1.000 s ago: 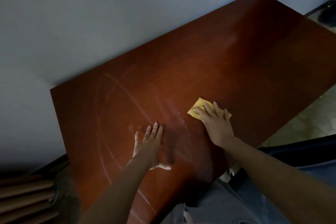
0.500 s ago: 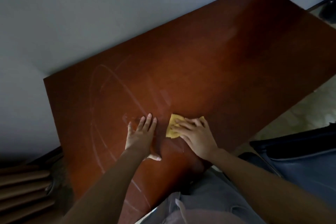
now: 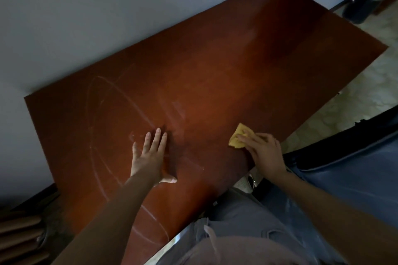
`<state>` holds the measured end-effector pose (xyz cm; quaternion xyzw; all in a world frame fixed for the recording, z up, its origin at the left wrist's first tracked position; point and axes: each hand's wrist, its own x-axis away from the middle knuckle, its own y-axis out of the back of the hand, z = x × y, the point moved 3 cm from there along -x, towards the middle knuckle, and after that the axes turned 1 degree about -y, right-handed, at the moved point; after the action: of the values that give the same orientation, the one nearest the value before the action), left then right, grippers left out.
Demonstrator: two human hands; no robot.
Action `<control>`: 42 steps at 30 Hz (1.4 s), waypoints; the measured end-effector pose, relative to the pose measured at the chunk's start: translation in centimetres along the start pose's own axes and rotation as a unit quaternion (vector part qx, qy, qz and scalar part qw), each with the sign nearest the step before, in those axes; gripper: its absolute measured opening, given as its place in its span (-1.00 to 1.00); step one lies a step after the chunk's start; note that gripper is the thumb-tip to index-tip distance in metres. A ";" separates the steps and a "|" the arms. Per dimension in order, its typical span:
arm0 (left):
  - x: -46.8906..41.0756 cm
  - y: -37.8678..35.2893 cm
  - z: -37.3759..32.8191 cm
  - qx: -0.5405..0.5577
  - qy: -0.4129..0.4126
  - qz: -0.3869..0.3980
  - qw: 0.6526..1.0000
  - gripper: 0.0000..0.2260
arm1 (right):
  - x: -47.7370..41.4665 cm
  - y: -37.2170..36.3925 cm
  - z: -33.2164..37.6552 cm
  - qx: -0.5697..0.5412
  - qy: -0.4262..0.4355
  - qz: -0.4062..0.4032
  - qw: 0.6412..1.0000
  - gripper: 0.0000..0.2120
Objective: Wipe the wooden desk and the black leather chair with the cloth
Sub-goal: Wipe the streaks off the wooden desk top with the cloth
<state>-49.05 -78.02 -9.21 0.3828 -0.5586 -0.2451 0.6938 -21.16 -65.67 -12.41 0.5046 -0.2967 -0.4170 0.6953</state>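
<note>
- Head view: your right hand [image 3: 265, 153] has swept the cloth [image 3: 237, 139] rightward from beside your left hand [image 3: 150, 157] to the desk's [image 3: 237, 60] near edge, fingers [image 3: 247, 136] pressing it flat.
- Left fingers spread, holding nothing; streaks [image 3: 120, 92] remain, and the chair [image 3: 344, 168] waits.

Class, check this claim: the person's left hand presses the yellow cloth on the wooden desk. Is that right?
No. The head view shows the right hand pressing the yellow cloth on the wooden desk; the left hand lies flat, bare.

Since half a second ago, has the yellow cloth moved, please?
Yes: the cloth, under the right hand, has slid right along the desk, away from the resting left hand, toward its near edge.
</note>
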 end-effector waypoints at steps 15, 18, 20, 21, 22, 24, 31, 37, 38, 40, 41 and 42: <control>3.2 -2.4 2.7 0.111 0.143 0.047 0.982 0.24 | -7.6 -4.4 12.3 -0.001 -0.030 0.086 0.996 -0.54; 3.1 -2.7 2.7 0.120 0.150 0.052 0.980 0.23 | -4.4 -5.2 14.4 0.028 0.089 0.075 0.993 -0.48; 3.0 -2.8 2.6 0.126 0.150 0.054 0.979 0.24 | -2.5 -5.0 14.5 0.024 0.187 0.057 0.980 -0.46; 2.9 -2.8 2.5 0.127 0.149 0.053 0.979 0.24 | -1.8 -4.9 14.3 0.026 0.237 0.055 0.970 -0.46; 2.8 -2.8 2.4 0.125 0.147 0.051 0.980 0.24 | -1.1 -4.7 13.8 0.035 0.283 0.060 0.957 -0.47; 2.6 -2.6 2.2 0.120 0.141 0.046 0.982 0.25 | 0.1 -4.2 12.4 0.066 0.344 0.071 0.934 -0.51; 1.6 -1.9 2.0 0.102 0.133 0.034 0.985 0.24 | 2.5 -2.1 5.8 0.084 0.346 0.080 0.931 -0.47; 1.1 -2.2 1.9 0.067 0.125 0.034 0.989 0.22 | 0.0 -0.7 4.1 0.122 0.255 0.062 0.957 -0.27; 1.0 -2.2 1.9 0.064 0.124 0.034 0.990 0.22 | -0.7 -0.8 4.1 0.125 0.230 0.069 0.963 -0.24; 0.9 -2.3 1.9 0.065 0.124 0.031 0.990 0.23 | -2.5 -0.9 4.3 0.113 0.184 0.079 0.973 -0.30; 0.8 -2.3 1.9 0.068 0.124 0.032 0.989 0.23 | -3.6 -1.1 4.6 0.104 0.156 0.082 0.979 -0.37; 0.8 -2.4 1.9 0.070 0.124 0.034 0.989 0.24 | -4.7 -1.2 4.9 0.096 0.128 0.087 0.983 -0.44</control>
<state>-50.46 -80.49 -10.53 0.4386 -0.4971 -0.1321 0.7370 -27.83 -63.92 -12.02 0.5904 -0.2872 -0.2562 0.7095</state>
